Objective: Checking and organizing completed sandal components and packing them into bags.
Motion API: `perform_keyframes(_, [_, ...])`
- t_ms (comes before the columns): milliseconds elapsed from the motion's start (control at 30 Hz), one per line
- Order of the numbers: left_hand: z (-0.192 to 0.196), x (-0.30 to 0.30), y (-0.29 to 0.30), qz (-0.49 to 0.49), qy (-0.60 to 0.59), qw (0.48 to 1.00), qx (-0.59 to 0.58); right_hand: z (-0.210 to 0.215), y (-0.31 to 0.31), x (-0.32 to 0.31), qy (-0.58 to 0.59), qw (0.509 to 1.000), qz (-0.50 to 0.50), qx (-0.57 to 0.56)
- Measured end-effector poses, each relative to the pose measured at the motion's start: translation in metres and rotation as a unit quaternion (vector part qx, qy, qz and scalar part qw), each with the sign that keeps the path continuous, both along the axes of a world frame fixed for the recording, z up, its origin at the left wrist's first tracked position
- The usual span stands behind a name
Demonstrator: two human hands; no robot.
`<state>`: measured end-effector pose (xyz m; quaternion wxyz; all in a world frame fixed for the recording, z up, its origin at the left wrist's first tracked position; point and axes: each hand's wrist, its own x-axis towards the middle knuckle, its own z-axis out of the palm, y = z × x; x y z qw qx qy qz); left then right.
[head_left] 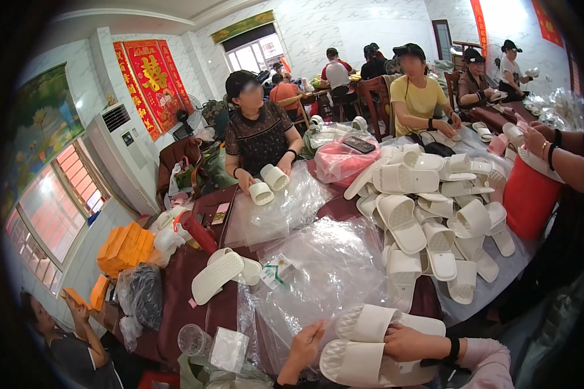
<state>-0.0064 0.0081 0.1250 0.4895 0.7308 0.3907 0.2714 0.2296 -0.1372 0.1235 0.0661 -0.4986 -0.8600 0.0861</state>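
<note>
My right hand (405,343) grips a pair of cream slippers (353,363) at the near edge of the table, its fingers tucked under the quilted straps and partly hidden there. Just left of the slippers' toes, my left hand (306,343) is closed, fingertips pressed together at what looks like the edge of a clear plastic bag (329,332). Beyond both hands lies a spread of flat clear plastic bags (331,259). A white card with green print (277,272) rests on them. Another cream slipper pair (217,277) lies to the left, one sole up.
A big heap of cream slippers (402,220) fills the right side. Across the table a person (259,123) holds two slippers (274,177). A red bottle (198,232), a clear cup (193,338) and orange packets (126,246) are at left. Other people sit around farther tables.
</note>
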Motion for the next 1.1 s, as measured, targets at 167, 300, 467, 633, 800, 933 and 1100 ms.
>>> perform_keyframes(167, [0.01, 0.005, -0.004, -0.05, -0.014, 0.991, 0.126, -0.003, 0.015, -0.014, 0.004, 0.999, -0.01, 0.041])
perform_keyframes(300, [0.002, 0.005, -0.005, -0.057, -0.014, 0.984, 0.169, 0.004, 0.022, -0.02, 0.005, 0.998, -0.047, 0.048])
perform_keyframes(467, [-0.014, 0.004, -0.001, -0.086, 0.018, 0.97, 0.226, 0.006, 0.033, -0.031, -0.003, 0.998, -0.041, 0.056])
perform_keyframes(633, [0.003, 0.008, -0.019, -0.067, 0.115, 0.933, 0.335, -0.021, 0.036, -0.041, 0.012, 0.993, -0.067, 0.099])
perform_keyframes(800, [-0.013, 0.001, -0.013, -0.098, 0.109, 0.942, 0.302, -0.011, 0.032, -0.043, -0.011, 0.995, -0.062, 0.074])
perform_keyframes(933, [-0.024, 0.002, -0.015, -0.095, 0.132, 0.914, 0.371, -0.005, 0.031, -0.044, -0.027, 0.998, -0.033, 0.041])
perform_keyframes(1100, [-0.008, 0.01, -0.02, -0.088, 0.126, 0.914, 0.376, -0.011, 0.036, -0.042, 0.009, 0.999, -0.029, 0.016])
